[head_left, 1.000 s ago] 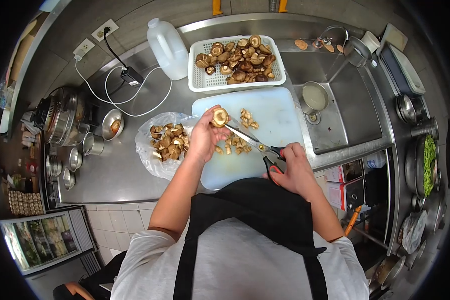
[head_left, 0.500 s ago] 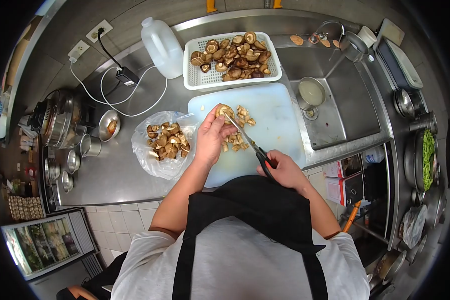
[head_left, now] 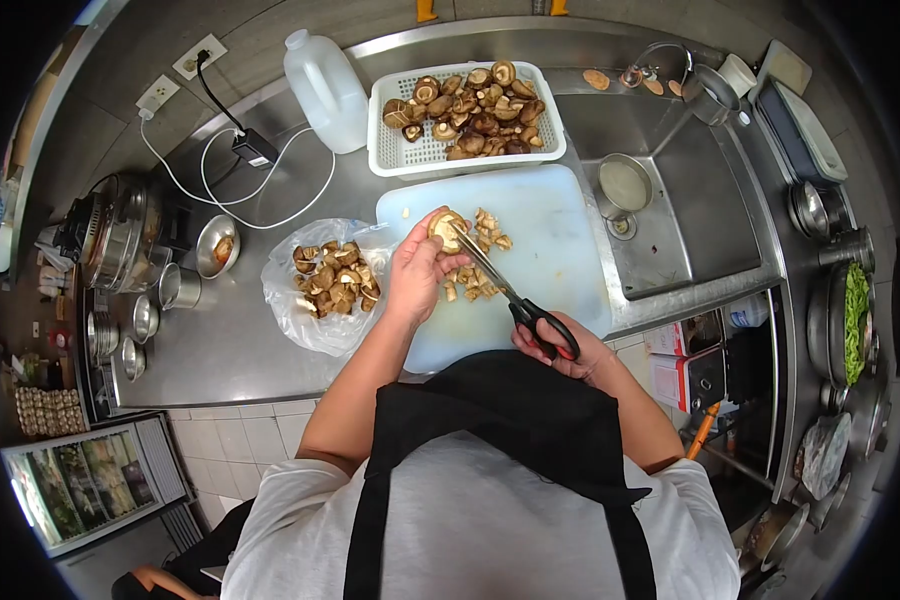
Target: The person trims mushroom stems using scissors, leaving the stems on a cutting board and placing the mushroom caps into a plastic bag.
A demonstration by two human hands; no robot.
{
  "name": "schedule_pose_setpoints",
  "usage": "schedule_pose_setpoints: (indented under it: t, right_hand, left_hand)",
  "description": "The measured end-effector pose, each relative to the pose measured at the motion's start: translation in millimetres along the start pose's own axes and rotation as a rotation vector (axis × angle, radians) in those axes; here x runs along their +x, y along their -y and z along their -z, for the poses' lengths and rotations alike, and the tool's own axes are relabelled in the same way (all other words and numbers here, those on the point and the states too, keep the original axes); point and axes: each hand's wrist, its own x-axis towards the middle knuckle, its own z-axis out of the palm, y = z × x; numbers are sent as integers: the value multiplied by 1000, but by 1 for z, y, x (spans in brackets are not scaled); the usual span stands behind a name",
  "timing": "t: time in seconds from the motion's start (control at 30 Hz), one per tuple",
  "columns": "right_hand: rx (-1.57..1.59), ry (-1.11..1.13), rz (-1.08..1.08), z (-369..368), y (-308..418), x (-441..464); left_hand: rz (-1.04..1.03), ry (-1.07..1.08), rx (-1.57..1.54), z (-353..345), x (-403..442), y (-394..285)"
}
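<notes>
My left hand point(head_left: 417, 275) pinches a shiitake mushroom point(head_left: 445, 232) with its pale underside up, above the white cutting board point(head_left: 555, 230). In my right hand point(head_left: 560, 345) are black-and-red scissors point(head_left: 500, 282), their blades reaching to the mushroom's stem area. Whether the blades touch it I cannot tell. Cut mushroom stems point(head_left: 488, 232) lie in two small heaps on the board, partly behind the scissors. Left of the board, a clear plastic bag point(head_left: 290, 325) holds several trimmed mushrooms point(head_left: 338, 280). Behind the board, a white basket point(head_left: 390, 158) contains whole mushrooms point(head_left: 480, 110).
A plastic jug point(head_left: 325, 95) stands left of the basket. A white cable point(head_left: 270, 222) loops over the steel counter point(head_left: 230, 350). To the right is a sink point(head_left: 705, 220) with a pot point(head_left: 625, 183) in it. Metal bowls point(head_left: 217, 248) sit at the left.
The mushroom has tilted so its underside faces up more. My right hand has turned the scissors, and the red-lined handles now show more fully.
</notes>
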Motion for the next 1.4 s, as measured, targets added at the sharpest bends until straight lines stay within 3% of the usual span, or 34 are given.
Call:
schedule_pose_setpoints:
  t: [0.2, 0.33, 0.4, 0.43, 0.47, 0.53, 0.67, 0.8, 0.87, 1.0, 1.17, 1.4]
  right_hand:
    - [145, 94, 29, 6, -5, 4]
    - [262, 27, 29, 6, 6, -1]
    - [-455, -430, -220, 8, 25, -3]
    - [-834, -514, -233, 6, 29, 0]
    - [-833, -510, -237, 0, 30, 0]
    - [-1595, -754, 12, -16, 34, -5]
    - [-1732, -864, -61, -29, 45, -3]
    - [-1601, -712, 35, -12, 46, -6]
    - [-1182, -447, 14, -16, 49, -2]
    - [-1092, -176, -96, -31, 44, 32]
    - [-1000, -58, -186, -44, 34, 77]
    - [-892, 75, -192, -58, 14, 122]
  left_hand:
    - [-11, 43, -163, 4, 1, 10]
    - [102, -152, -251, 16, 2, 10]
    - [134, -216, -241, 21, -1, 6]
    - [135, -232, -198, 23, -3, 3]
    - [138, -247, -154, 24, -5, 1]
    - [140, -248, -135, 24, -6, -4]
    - [101, -242, -56, 32, -5, -6]
    - [62, -330, -2, 35, -10, -8]
    - [22, -333, -72, 37, -14, -12]
    - [-95, -391, -163, 41, -23, -22]
    - [-228, -540, -135, 61, -38, -30]
    - [-258, -623, -161, 82, -58, -30]
